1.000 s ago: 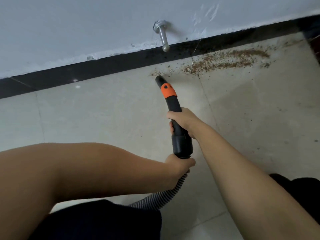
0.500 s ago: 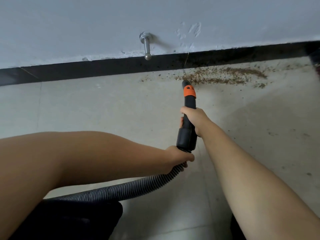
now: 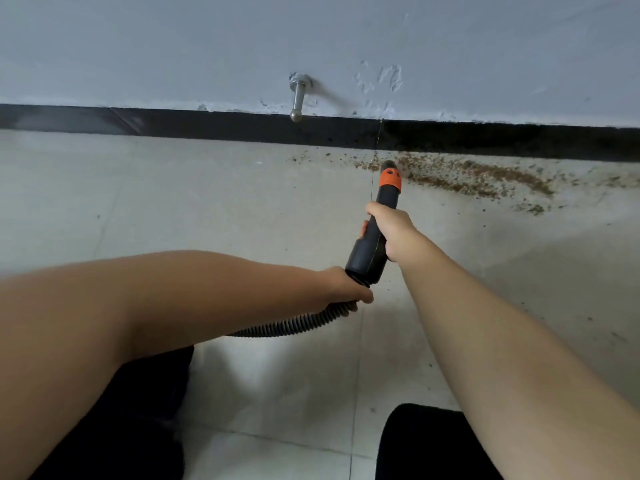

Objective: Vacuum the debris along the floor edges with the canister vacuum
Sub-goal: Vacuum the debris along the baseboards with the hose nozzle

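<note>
A black vacuum nozzle [image 3: 375,230] with an orange collar [image 3: 390,178] points at the floor edge, its tip at the left end of a brown debris trail [image 3: 478,176]. My right hand [image 3: 389,225] grips the nozzle's middle. My left hand [image 3: 346,287] holds the ribbed grey hose [image 3: 294,325] just below the nozzle's wide black end. The debris runs along the black skirting [image 3: 207,128] to the right, with loose specks scattered around it.
A metal door stopper [image 3: 297,98] sticks out of the white wall above the skirting, left of the nozzle tip. Pale floor tiles [image 3: 207,202] spread to the left. My dark-clothed knees show at the bottom left and bottom right.
The nozzle tip has swept right along the skirting, from below the door stopper into the left end of the debris trail. Both hands keep their grip.
</note>
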Available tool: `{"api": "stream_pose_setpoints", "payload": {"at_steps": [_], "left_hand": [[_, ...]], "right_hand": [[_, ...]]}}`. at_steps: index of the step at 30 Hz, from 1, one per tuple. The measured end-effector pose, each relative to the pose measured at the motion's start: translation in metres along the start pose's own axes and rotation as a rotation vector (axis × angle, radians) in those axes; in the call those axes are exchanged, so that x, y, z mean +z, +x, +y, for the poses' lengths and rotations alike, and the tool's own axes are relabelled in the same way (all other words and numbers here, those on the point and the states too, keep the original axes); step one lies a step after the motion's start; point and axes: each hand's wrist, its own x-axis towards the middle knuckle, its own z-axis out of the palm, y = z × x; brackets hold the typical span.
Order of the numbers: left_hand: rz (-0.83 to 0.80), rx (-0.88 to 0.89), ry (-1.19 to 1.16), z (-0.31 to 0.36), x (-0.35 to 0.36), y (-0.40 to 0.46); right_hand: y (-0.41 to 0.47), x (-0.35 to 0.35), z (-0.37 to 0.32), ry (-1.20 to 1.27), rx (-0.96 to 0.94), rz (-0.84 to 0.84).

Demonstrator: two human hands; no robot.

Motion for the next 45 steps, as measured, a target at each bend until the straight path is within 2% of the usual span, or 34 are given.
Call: {"api": "stream_pose_setpoints", "payload": {"at_steps": [4, 13, 21, 25, 29, 36, 40, 45], "left_hand": [[0.007, -0.032, -0.027, 0.000, -0.001, -0.006], [-0.019, -0.001, -0.175, -0.032, -0.024, 0.015], [0.058, -0.004, -0.297, -0.071, -0.071, 0.014], [0.090, -0.001, -0.274, -0.072, -0.092, 0.016], [0.048, 0.032, -0.183, -0.060, -0.100, 0.021], [-0.064, 0.105, -0.041, -0.018, -0.072, 0.033], [-0.115, 0.092, -0.036, -0.010, -0.050, 0.035], [-0.169, 0.051, -0.058, -0.031, -0.022, 0.029]], "right_hand": [[-0.004, 0.010, -0.004, -0.063, 0.010, -0.065], [0.009, 0.055, 0.004, -0.155, -0.023, -0.089], [0.009, 0.133, 0.012, -0.238, -0.037, -0.172], [0.012, 0.149, 0.006, -0.196, -0.057, -0.154], [0.017, 0.131, 0.000, -0.119, -0.072, -0.031], [0.019, 0.068, -0.018, -0.014, -0.042, 0.163], [0.016, 0.044, -0.015, -0.004, -0.060, 0.196], [0.002, 0.031, 0.013, 0.000, -0.040, 0.147]]}}
